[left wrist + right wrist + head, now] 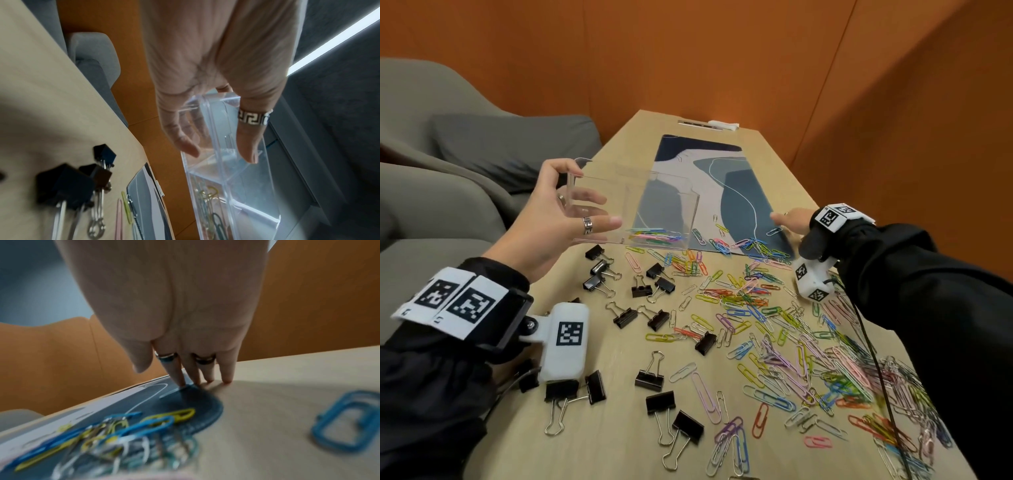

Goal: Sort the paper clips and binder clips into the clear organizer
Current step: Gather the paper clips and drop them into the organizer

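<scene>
My left hand (571, 205) grips the clear organizer (633, 209) by its left end, thumb on one face and fingers on the other, and holds it tilted above the table. Several coloured paper clips (654, 235) lie in its lower compartment, also seen as paper clips (207, 204) in the organizer (232, 170) under my left hand (216, 123). My right hand (789, 221) rests with straight fingers on the edge of the blue mat; its fingertips (205, 380) touch mat and table and hold nothing. Black binder clips (647, 291) and loose paper clips (774, 329) cover the table.
A blue and white patterned mat (709, 192) lies on the far half of the wooden table (613, 411). Grey armchairs (448, 164) stand to the left, close to the table's edge. Orange walls enclose the far end. A cable (873, 359) runs from my right wrist.
</scene>
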`<action>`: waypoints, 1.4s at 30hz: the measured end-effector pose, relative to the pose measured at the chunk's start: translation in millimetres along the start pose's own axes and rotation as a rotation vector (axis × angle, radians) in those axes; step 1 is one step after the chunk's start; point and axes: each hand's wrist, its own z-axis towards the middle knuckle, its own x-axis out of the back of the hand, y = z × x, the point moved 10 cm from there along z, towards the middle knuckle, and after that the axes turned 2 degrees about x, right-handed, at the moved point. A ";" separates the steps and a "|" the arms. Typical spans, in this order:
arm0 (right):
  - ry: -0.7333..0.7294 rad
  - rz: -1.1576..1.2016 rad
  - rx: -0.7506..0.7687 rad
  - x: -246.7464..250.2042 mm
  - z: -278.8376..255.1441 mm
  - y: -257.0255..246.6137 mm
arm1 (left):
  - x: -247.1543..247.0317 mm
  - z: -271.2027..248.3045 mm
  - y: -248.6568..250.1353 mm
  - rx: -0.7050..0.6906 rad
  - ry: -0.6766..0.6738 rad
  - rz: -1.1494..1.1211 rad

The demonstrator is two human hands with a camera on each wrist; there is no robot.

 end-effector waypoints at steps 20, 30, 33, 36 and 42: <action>-0.149 0.069 0.446 -31.5 -30.7 -56.7 | 0.2 -2.6 1.2 0.005 0.022 0.017; -0.234 0.246 0.462 -45.1 -22.5 -67.1 | 7.6 0.7 -8.1 0.014 0.056 0.053; -0.297 0.210 0.476 -47.9 -28.6 -71.2 | 6.7 2.0 -9.4 0.011 0.047 0.066; -0.402 0.182 0.494 -55.3 -37.1 -76.0 | 5.5 1.5 -8.9 0.013 0.044 0.063; -0.308 0.064 0.565 -50.2 -42.6 -87.0 | 3.8 1.2 -8.2 0.019 0.036 0.068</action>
